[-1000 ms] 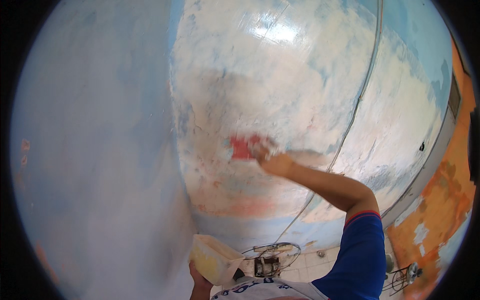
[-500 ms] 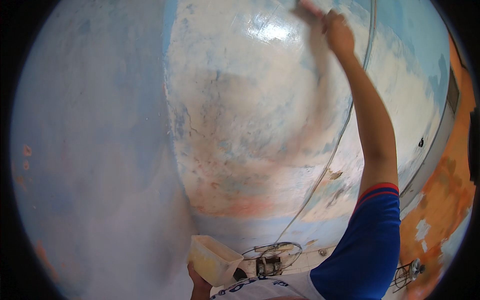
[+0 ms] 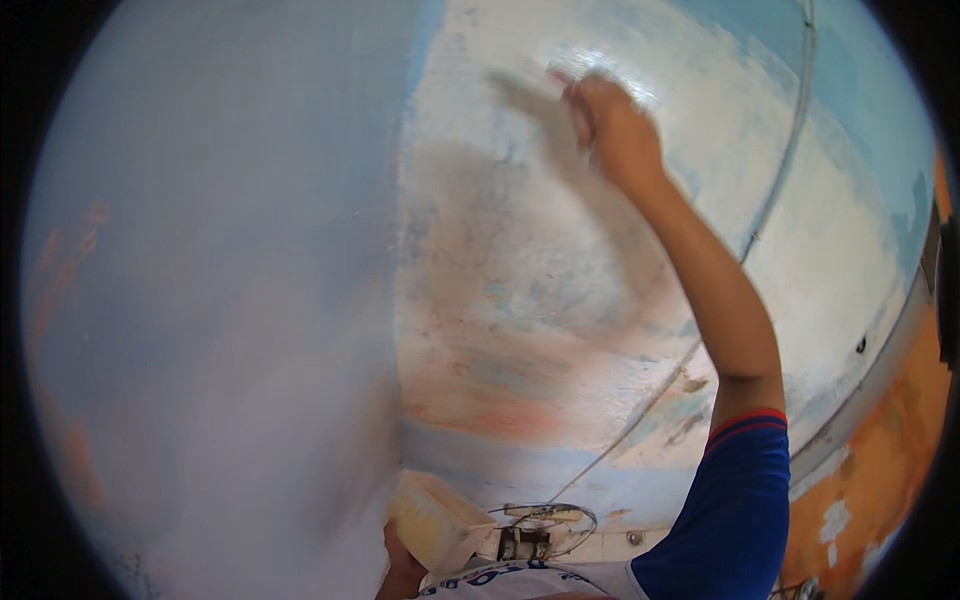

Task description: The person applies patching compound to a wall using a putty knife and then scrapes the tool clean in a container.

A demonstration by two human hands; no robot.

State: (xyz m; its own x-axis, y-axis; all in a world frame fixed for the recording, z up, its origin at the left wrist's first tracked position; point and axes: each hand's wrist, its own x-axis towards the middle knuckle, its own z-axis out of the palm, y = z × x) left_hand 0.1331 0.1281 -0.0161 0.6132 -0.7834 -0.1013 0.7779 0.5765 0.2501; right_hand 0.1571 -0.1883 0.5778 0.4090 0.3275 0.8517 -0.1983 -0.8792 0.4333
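My right hand (image 3: 615, 130) is raised in front of the upper part of the patchy white wall (image 3: 470, 250). Its fingers are closed round a small hand tool (image 3: 558, 76) with a pinkish-red part. The tool is mostly hidden by the hand and blurred, so its exact kind does not show. Whether it touches the wall I cannot tell. Low in the head view, my left hand (image 3: 402, 560) grips the side of a pale yellowish, box-shaped plastic tub (image 3: 430, 520). The tub is tilted, and its contents are out of sight.
A blue-grey wall (image 3: 220, 280) stands on the left and meets the patchy wall at a corner. A cable (image 3: 775, 195) runs down the patchy wall. Coiled wire (image 3: 590, 530) lies low near a dark metal object (image 3: 522, 543). An orange peeling wall (image 3: 870, 480) is at right.
My right hand has moved left and down across the wall with the tool, and the elbow is more bent. The view has shifted slightly. My left hand still holds the tub.
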